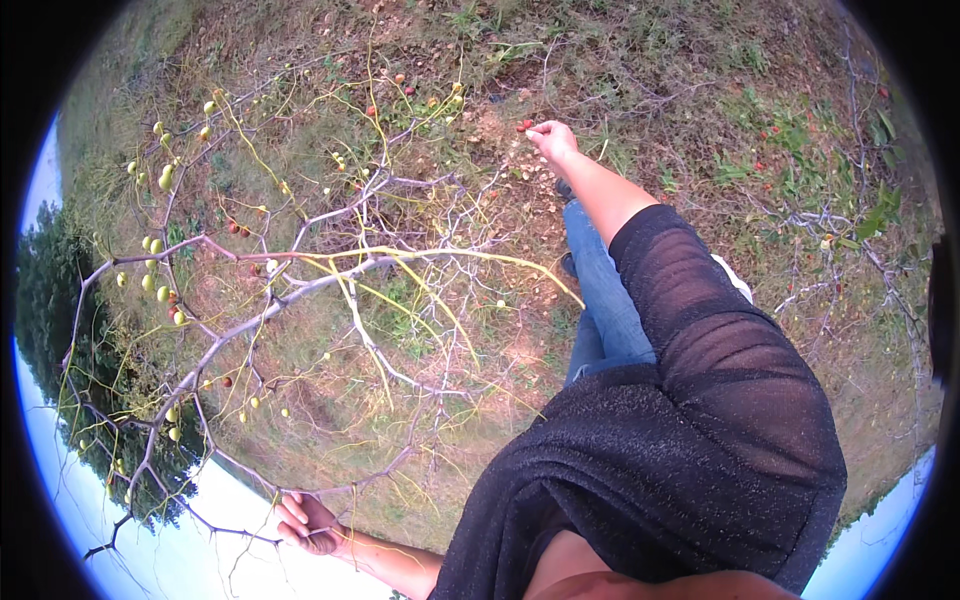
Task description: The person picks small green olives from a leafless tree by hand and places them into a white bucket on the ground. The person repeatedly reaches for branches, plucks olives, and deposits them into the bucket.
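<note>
My right hand [553,140] reaches out over the ground and pinches small red jujube fruits [524,126] at its fingertips. Low in the view, my left hand [309,523] has curled fingers against the thin twigs of a thorny jujube branch [247,324]. Whether those fingers grip a twig or only touch it is not clear. The branch spreads across the left half, nearly leafless, with long yellow-green side shoots [450,253]. Pale green fruits [165,180] hang along it in small groups, and a few red-brown ones [238,229] are among them.
Dry grass and bare soil [517,352] lie below, with red fruits scattered. On the right a leafy thorny shrub [825,221] also bears red fruits. My jeans [600,277] and dark shoes [568,265] stand close to the branches. A dark green tree [52,292] rises behind at left.
</note>
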Motion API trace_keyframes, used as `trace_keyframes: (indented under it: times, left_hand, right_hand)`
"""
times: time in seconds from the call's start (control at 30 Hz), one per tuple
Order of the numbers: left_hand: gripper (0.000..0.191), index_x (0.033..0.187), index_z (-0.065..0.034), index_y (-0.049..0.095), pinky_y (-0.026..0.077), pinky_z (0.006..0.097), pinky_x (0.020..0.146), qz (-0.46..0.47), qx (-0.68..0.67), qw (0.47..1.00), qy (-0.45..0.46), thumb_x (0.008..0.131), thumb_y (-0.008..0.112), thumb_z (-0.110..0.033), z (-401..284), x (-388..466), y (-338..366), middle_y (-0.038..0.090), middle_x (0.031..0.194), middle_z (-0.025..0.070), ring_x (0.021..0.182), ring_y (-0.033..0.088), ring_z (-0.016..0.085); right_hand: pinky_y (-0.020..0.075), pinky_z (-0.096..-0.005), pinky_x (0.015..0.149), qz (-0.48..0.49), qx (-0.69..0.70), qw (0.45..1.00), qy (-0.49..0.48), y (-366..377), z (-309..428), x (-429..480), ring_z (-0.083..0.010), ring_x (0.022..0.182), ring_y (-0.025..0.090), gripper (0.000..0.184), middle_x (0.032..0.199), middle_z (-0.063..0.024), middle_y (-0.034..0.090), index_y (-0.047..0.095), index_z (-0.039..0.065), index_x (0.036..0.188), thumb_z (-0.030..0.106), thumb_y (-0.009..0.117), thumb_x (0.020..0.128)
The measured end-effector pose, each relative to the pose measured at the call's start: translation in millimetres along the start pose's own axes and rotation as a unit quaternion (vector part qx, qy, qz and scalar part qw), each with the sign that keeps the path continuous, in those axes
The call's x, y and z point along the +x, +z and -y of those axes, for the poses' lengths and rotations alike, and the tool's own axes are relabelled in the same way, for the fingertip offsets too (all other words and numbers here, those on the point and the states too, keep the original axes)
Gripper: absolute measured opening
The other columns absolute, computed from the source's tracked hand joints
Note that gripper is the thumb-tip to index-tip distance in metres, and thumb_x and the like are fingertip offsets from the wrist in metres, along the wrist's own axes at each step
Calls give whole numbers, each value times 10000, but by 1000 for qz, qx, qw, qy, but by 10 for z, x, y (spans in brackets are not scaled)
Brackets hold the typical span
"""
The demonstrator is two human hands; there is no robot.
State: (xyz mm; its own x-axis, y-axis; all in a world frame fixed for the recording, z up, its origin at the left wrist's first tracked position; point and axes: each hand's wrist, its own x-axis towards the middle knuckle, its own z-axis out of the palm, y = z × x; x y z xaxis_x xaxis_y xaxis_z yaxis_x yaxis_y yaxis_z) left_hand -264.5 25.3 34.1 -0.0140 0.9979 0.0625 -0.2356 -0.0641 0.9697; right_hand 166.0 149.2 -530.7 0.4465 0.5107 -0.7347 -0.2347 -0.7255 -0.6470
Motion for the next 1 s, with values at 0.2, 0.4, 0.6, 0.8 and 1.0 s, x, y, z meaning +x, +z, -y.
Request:
trace_keyframes:
  times: [0.2,0.4,0.6,0.8,1.0]
  left_hand:
    - [226,644,-154,559,352,349,906,-1,-13,1000,3,774,733,-91,32,18,15,362,639,-47,674,388,128]
    - [220,645,-154,570,359,352,906,-1,-23,1000,5,755,748,-86,68,55,120,374,639,-44,675,395,128]
    - [292,593,-177,507,352,365,900,-13,-25,999,15,743,726,-56,92,30,180,352,625,-50,667,394,119]
    - [182,703,-166,603,332,386,1008,17,-10,1000,-1,744,761,-86,49,15,124,397,672,-46,705,421,124]
    - [231,650,-186,568,340,353,913,2,-6,1000,5,726,766,-95,67,-1,111,398,646,-55,692,425,116]
  right_hand:
    - [482,-312,627,-56,100,992,48,-503,-97,201,-139,674,595,176,744,-44,652,676,76,798,251,688,814]
    - [420,-221,501,122,159,976,86,-641,102,310,-62,578,484,145,718,40,535,576,107,947,210,475,934]
    - [447,-415,919,218,-358,893,-165,-382,473,250,-312,1083,584,377,1116,-151,636,616,127,1116,408,421,956]
    - [462,-426,871,256,-439,831,-224,-330,582,168,-311,1046,599,375,1073,-124,653,594,163,1143,454,496,927]
    - [464,-424,855,242,-408,864,-168,-381,535,154,-322,1011,606,407,1046,-140,654,579,119,1143,454,511,922]
